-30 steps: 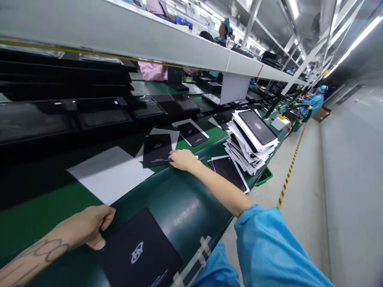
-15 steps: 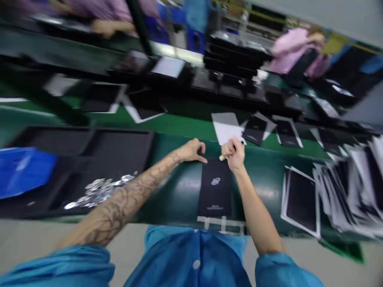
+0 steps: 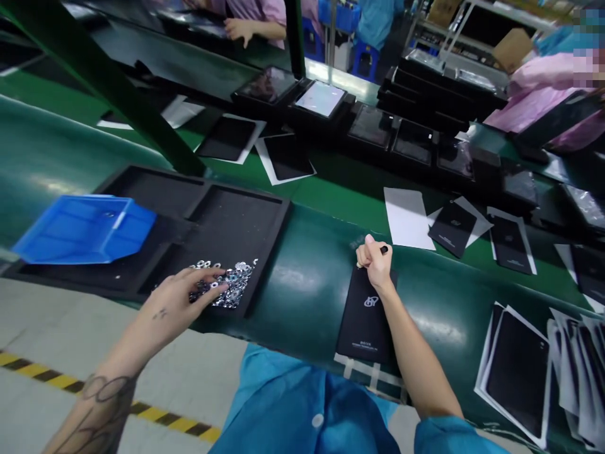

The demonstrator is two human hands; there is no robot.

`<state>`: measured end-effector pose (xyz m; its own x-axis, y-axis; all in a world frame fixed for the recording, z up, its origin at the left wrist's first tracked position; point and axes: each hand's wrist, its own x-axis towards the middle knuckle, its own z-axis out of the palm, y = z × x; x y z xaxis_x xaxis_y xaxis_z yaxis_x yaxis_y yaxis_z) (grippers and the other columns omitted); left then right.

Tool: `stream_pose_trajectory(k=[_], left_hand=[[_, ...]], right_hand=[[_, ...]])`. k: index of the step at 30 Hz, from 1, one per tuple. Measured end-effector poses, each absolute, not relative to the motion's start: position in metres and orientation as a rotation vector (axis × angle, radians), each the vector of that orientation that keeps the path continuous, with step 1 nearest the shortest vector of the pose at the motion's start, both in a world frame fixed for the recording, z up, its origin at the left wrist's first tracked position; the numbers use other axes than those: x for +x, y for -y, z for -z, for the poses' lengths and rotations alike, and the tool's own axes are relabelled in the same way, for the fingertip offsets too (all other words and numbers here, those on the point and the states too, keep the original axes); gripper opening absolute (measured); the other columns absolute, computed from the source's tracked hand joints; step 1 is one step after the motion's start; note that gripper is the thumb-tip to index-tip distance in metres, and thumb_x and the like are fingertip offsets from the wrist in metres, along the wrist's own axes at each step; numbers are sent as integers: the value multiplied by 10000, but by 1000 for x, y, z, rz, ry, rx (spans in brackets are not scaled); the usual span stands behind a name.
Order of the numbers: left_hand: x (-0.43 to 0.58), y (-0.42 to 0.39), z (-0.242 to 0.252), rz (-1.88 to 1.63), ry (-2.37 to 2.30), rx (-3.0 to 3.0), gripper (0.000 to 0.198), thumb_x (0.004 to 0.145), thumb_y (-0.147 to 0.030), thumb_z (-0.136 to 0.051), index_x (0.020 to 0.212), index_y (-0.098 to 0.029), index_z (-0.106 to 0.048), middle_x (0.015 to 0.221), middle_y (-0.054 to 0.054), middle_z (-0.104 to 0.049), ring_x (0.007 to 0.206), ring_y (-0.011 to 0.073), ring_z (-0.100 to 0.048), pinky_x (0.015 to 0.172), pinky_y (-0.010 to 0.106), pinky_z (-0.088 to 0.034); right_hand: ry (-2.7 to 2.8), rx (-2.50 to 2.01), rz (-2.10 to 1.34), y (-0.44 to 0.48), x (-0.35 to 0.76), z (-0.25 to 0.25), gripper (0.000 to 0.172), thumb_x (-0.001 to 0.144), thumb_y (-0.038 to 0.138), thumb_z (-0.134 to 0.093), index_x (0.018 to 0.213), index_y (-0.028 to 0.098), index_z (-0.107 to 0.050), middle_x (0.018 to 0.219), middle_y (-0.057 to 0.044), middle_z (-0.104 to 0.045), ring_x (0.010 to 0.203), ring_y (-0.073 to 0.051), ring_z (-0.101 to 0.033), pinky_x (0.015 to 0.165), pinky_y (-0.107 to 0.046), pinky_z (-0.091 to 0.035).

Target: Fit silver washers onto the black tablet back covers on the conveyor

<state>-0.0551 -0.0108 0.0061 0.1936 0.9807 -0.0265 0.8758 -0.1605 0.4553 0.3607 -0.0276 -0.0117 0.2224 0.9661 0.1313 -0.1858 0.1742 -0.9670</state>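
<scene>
We are looking down at a long green desk (image 3: 302, 274) with a curved front edge, beside a grey floor (image 3: 118, 328) marked with a yellow-and-black tape line (image 3: 161, 413). On the desk, a black compartment tray (image 3: 236, 211) holds a blue plastic bin (image 3: 85, 230), tilted on its rim, and a heap of small metal rings (image 3: 231, 284). Further along lie a white sheet (image 3: 409, 217), black cards on white backing (image 3: 452, 228), and a pile of white-edged black sheets (image 3: 517, 372). Behind them, a dark row of tablets (image 3: 371, 124) runs along the far side of the desk. Across the line, a co-worker's hand (image 3: 239, 28) rests beyond a green beam (image 3: 99, 82).

Our left hand (image 3: 182, 296) is relaxed and open, its fingers reaching into the rings; we cannot tell whether it holds any. Our right hand (image 3: 375, 265) is closed in a pinch on a small dark-tipped stick (image 3: 384, 250), its wrist resting on a black logo card (image 3: 363, 321) that lies on the desk's curve, just right of the tray.

Compared with the earlier frame, our left hand has moved off the card's top edge and over to the rings. Our right hand stays at the card's upper end, and the view has levelled and shifted toward the tray.
</scene>
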Motion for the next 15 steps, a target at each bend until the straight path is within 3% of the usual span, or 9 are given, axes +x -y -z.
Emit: stream_pose_trajectory(k=[8, 15], left_hand=[[-47, 7, 4, -365, -1757, 2094, 597, 937, -774, -526, 945, -250, -812, 979, 31, -820, 770, 210, -698, 700, 274, -516], [-46, 3, -9, -312, -1902, 2024, 408, 868, -630, -577, 915, -286, -791, 935, 6, -824, 729, 231, -712, 661, 309, -526]], right_hand=[[1197, -1165, -867, 34, 355, 29, 716, 1094, 597, -566, 559, 238, -252, 519, 46, -249, 484, -93, -226, 539, -337, -178], [1255, -1105, -784, 37, 351, 36, 638, 1122, 469, -556, 631, 235, -224, 573, 46, -210, 522, -93, -190, 561, -341, -155]])
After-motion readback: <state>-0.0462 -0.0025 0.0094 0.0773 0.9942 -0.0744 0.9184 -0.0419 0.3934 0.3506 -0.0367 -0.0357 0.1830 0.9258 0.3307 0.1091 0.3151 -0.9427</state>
